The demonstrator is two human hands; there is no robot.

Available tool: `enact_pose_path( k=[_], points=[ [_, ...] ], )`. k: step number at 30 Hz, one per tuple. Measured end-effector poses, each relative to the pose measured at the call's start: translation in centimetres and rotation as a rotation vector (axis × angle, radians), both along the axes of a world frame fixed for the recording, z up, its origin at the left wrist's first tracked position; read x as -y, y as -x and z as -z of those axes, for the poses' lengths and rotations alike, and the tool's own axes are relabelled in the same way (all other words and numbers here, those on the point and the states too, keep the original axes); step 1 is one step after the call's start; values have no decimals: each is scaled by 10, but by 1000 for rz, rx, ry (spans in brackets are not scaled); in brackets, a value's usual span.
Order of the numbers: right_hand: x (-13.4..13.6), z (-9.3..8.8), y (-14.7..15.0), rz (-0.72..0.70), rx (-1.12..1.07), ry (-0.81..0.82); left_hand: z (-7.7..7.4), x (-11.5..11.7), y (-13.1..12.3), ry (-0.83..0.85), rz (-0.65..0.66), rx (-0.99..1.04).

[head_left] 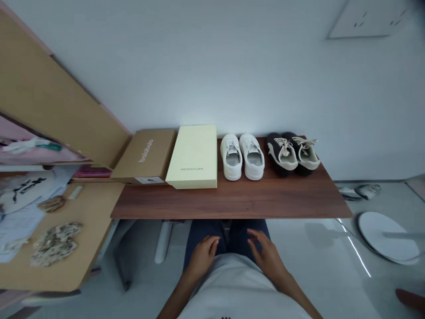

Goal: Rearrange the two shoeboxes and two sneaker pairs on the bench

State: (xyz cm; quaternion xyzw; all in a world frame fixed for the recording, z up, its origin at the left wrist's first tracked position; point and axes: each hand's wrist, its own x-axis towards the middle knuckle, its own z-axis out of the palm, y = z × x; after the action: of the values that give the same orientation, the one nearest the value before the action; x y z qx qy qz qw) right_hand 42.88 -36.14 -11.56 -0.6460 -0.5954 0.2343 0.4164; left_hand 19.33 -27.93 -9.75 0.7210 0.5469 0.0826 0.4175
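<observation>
My left hand (204, 255) rests over my lap in front of the table edge, its fingers loosely curved and nothing held. Across from it, my right hand (265, 252) has thumb and fingers apart and is also bare. Neither hand touches anything on the brown wooden table (239, 204). Along the wall side of that table stand a brown "balabala" shoebox (149, 153) and a pale yellow "MEIZHIYUAN" shoebox (195, 153), both closed. To their right are a pair of white sneakers (231, 157), side by side, and a pair of black-and-cream sneakers (282, 153) with cream laces.
At the left, a light wooden desk (96, 212) carries a patterned scrunchie (56, 243), a brown hair tie (52, 204) and papers. A round white base (388, 237) and grey shoes (368, 190) are on the floor at right. A wall socket (368, 20) is above.
</observation>
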Motion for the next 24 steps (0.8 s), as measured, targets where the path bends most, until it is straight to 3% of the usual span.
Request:
enact_pose_path(
  k=[3,7,10,13,17,20,24],
  points=[
    [-14,-8,-4,-61,1,-7,-10,-4,-2,5,52,120],
    [-79,-43,-35,267,201,-141,-41,-41,-52,-207,217,263],
    [-143,-66,-50,463,413,-124,-61,-91,-113,-549,52,138],
    [-190,-74,-58,444,425,-35,-74,-142,-160,-630,-104,-60],
    [-203,-70,-77,456,157,34,-77,-176,-176,-510,-134,-13],
    [-191,-60,-92,567,-256,-11,-60,-174,-171,-434,-284,281],
    [-172,-43,-97,512,-776,-67,-34,-164,-176,-110,-533,750]
  ],
)
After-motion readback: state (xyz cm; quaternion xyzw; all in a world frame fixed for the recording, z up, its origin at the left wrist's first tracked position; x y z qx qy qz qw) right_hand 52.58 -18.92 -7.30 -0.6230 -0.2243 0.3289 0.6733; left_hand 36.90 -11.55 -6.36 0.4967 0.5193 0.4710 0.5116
